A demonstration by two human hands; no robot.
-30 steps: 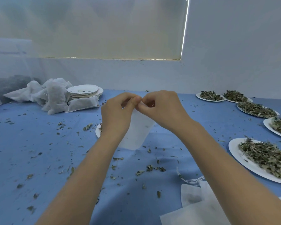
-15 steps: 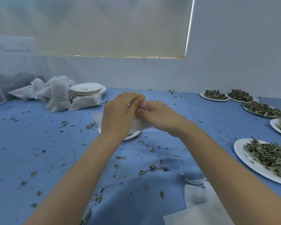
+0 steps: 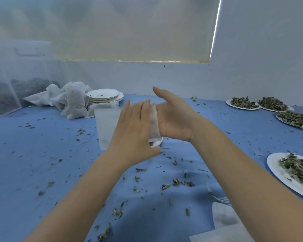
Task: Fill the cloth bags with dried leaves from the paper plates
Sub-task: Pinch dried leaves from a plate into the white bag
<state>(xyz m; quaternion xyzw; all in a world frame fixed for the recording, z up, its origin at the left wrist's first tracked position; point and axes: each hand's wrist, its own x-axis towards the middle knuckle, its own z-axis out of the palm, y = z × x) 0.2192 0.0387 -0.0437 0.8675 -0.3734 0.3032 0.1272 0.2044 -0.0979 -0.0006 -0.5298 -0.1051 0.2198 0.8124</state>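
Note:
A white cloth bag (image 3: 106, 128) is pressed between my two flat palms above the blue table. My left hand (image 3: 135, 130) lies over its near side with fingers straight. My right hand (image 3: 173, 117) backs it from the right, fingers also straight. Part of the bag sticks out to the left and a strip (image 3: 154, 123) shows between the hands. Under the hands the rim of a paper plate (image 3: 158, 142) peeks out. Paper plates heaped with dried leaves (image 3: 297, 169) line the right side.
Filled cloth bags (image 3: 72, 102) lie at the back left beside a stack of empty plates (image 3: 103, 96). A clear bin (image 3: 10, 81) stands far left. Flat empty bags (image 3: 224, 222) lie at the front right. Loose leaf bits (image 3: 175, 182) litter the blue cloth.
My fingers were pinching the bag's top edge with the bag hanging down. Both hands have opened flat and now press the bag between the palms, turned sideways.

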